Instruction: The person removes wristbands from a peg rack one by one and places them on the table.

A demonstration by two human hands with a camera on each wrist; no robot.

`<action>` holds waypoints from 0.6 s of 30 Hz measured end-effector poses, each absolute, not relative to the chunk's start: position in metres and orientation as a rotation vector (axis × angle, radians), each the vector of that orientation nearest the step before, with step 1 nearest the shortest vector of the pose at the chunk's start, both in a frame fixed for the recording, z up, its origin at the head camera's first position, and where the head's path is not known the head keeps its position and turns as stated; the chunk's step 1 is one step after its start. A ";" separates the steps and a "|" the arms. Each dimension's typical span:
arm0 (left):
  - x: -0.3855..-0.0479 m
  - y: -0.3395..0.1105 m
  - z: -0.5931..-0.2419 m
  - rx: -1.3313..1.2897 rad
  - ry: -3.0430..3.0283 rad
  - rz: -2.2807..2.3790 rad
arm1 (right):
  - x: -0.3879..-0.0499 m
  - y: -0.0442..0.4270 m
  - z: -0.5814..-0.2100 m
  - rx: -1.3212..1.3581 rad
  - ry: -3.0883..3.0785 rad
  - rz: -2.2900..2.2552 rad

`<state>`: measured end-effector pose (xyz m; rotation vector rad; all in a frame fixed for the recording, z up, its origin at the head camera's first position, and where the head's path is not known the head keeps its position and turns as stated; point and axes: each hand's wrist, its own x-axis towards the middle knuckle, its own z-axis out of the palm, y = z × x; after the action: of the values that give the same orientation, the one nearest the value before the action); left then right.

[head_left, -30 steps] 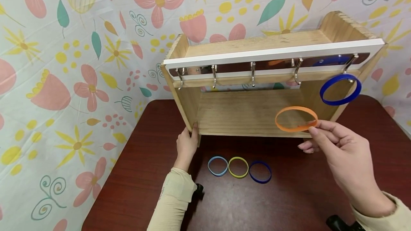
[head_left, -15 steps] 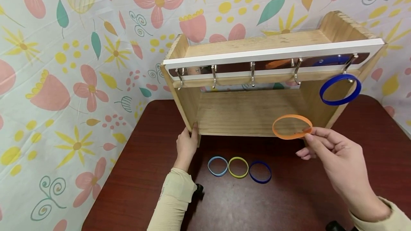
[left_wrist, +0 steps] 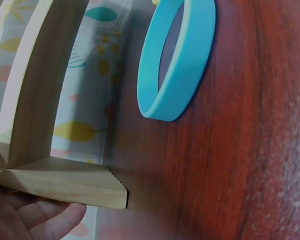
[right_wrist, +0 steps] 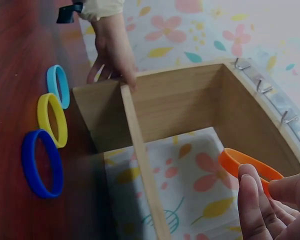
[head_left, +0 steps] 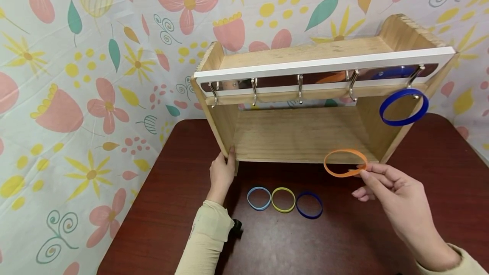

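Note:
My right hand [head_left: 401, 207] pinches an orange silicone wristband [head_left: 337, 175] between thumb and fingers, in front of the shelf's lower board. In the right wrist view the wristband [right_wrist: 228, 163] stands out past the fingertips. My left hand [head_left: 221, 175] grips the lower left corner of a wooden shelf [head_left: 298, 135]; the left wrist view has its fingers [left_wrist: 60, 222] around the board's edge. A blue wristband [head_left: 404, 122] hangs on the rightmost metal hook [head_left: 414, 76]. Light blue [head_left: 259, 187], yellow [head_left: 283, 211] and dark blue wristbands [head_left: 310, 217] lie in a row on the table.
Several metal hooks line a white-edged rail [head_left: 321, 63] across the shelf's upper front. The shelf stands on a dark red-brown table [head_left: 160, 207], with a flower-patterned cloth [head_left: 126, 33] behind it. A black piece [head_left: 237, 227] sits by my left cuff.
My right hand has moved down and slightly left with the orange wristband, away from the hooks. The left hand has stayed on the shelf's corner.

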<state>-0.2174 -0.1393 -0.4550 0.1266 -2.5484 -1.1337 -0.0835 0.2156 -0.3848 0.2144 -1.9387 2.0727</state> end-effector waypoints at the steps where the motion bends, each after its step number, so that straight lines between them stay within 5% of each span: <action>1: -0.217 -0.139 -0.455 0.126 -2.550 -1.133 | -0.083 0.216 -0.387 0.216 -1.946 2.073; 18: -0.218 -0.140 -0.456 0.140 -2.569 -1.128 | -0.078 0.222 -0.413 0.090 -2.171 2.011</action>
<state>-0.2185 -0.1402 -0.4563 0.1398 -2.5688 -1.1283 -0.0782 0.2217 -0.4133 0.0896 -2.1711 2.0115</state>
